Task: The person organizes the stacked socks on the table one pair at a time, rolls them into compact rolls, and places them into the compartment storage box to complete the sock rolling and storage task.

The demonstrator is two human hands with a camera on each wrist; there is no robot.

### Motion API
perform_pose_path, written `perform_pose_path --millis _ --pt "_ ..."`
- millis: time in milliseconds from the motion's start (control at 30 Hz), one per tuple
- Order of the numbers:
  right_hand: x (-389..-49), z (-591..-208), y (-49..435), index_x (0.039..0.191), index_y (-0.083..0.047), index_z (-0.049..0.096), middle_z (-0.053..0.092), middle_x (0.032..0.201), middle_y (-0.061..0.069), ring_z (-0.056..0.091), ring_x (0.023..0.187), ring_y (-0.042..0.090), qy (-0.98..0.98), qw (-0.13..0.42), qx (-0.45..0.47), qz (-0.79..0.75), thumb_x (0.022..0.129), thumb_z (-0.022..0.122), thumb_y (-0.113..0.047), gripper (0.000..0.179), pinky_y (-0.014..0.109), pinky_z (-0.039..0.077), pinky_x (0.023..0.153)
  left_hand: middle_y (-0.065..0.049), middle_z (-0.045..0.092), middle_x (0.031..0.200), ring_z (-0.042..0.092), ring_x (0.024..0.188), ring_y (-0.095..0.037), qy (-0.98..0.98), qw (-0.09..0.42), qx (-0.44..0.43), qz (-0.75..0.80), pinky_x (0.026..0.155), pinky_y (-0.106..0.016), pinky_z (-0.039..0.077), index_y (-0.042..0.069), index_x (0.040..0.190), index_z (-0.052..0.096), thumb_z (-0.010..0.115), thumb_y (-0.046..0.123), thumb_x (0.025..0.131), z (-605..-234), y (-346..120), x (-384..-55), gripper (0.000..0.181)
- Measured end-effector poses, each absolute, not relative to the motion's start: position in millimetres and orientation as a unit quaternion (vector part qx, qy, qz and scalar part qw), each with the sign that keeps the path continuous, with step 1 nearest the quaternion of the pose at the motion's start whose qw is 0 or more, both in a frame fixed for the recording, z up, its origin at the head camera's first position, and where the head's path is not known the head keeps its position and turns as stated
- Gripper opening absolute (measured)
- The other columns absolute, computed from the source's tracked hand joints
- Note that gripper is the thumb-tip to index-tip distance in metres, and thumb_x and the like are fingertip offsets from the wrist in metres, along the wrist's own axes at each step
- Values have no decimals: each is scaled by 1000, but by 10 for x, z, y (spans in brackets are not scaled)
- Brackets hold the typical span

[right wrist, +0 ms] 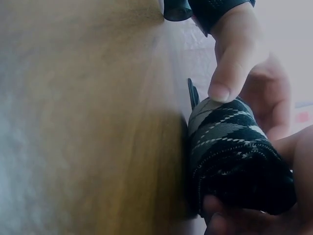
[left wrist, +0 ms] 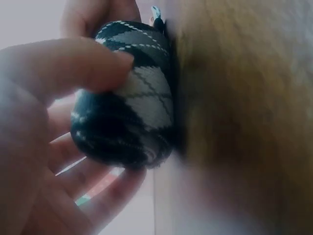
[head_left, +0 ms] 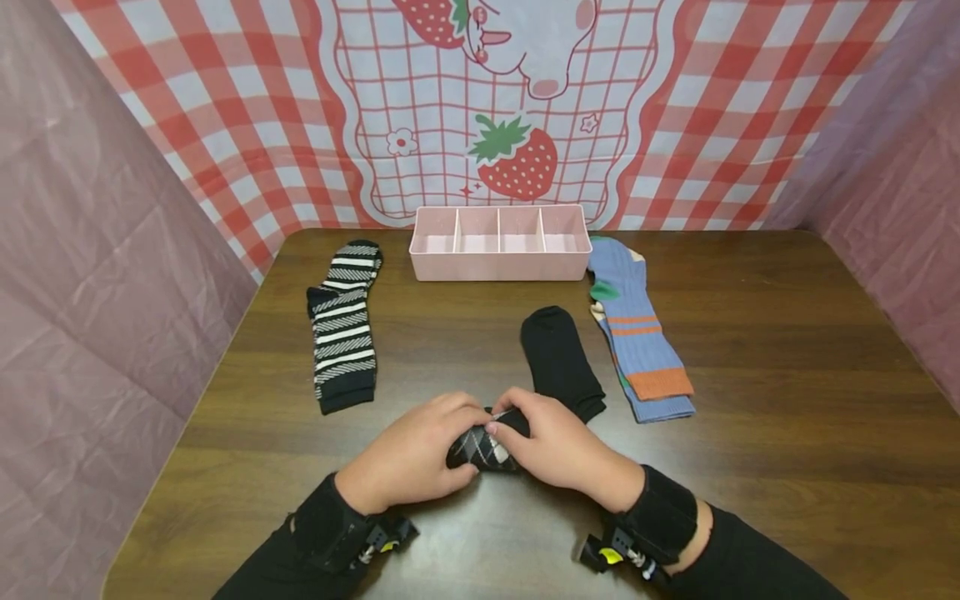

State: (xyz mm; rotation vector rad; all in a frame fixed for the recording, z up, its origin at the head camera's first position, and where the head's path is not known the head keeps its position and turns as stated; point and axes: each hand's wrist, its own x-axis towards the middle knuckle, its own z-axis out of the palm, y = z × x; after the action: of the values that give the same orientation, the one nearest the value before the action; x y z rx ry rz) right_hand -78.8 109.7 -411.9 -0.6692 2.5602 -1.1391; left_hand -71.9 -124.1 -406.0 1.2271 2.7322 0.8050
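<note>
A rolled-up pair of argyle socks (head_left: 476, 450), black with grey and white diamonds, lies on the table between both hands. My left hand (head_left: 416, 454) grips its left end; in the left wrist view the thumb (left wrist: 93, 61) lies across the roll (left wrist: 151, 93) and the fingers curl round its other side. At the right end my right hand (head_left: 562, 446) holds the roll with thumb and fingers. The black folded edge of the bundle (right wrist: 244, 176) shows in the right wrist view. Just beyond the right hand lie black socks (head_left: 558, 358), flat.
A pink box (head_left: 498, 267) with several compartments stands at the back of the wooden table (head_left: 787, 400). Black-and-white striped socks (head_left: 345, 333) lie at the left. Blue socks with orange bands (head_left: 637, 325) lie at the right, their toe end by the box. A checked cloth (head_left: 705, 125) hangs behind.
</note>
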Motion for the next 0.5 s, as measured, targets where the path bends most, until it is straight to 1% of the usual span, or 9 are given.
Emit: perform_pose_path --millis 100,167,267,333,433,500 --pt "-789 -4118 1088 119 -18 64 65 116 -3 63 106 16 884 118 -228 -390 104 61 -37 24 43 51 90 2 60 127 57 117 -12 880 19 395 263 101 -34 49 14 129 67 78 22 87 -4062 -1240 -721 44" --pt "-785 -4116 1081 120 -18 63 63 117 -2 62 111 18 887 111 -228 -385 104 62 -35 23 45 51 93 2 61 127 58 115 -12 881 20 391 267 100 -33 49 14 130 67 77 20 88 -4061 -1240 -719 43" --pt "-774 -4103 1076 119 -19 63 62 116 -3 62 108 17 892 97 -231 -375 103 64 -35 22 43 51 92 2 63 126 59 114 -12 885 24 379 270 99 -34 50 14 131 66 75 20 90 -4055 -1238 -712 43" --pt "-765 -4096 1077 118 -20 63 61 115 -4 62 101 15 895 88 -232 -371 102 66 -34 21 39 52 86 2 64 124 59 114 -13 889 24 368 272 98 -34 50 14 130 66 75 20 90 -4052 -1237 -711 41" --pt "-754 -4085 1077 117 -21 62 59 113 -5 59 91 13 896 76 -242 -364 96 73 -35 28 33 52 78 2 66 121 59 113 -13 894 20 353 275 96 -34 51 15 125 66 75 21 90 -4046 -1232 -711 37" --pt "-749 -4080 1078 117 -21 62 58 112 -5 57 88 11 894 71 -253 -363 91 79 -35 35 30 52 74 4 67 118 60 108 -12 897 19 343 278 92 -34 52 15 122 67 75 22 90 -4043 -1232 -708 34"
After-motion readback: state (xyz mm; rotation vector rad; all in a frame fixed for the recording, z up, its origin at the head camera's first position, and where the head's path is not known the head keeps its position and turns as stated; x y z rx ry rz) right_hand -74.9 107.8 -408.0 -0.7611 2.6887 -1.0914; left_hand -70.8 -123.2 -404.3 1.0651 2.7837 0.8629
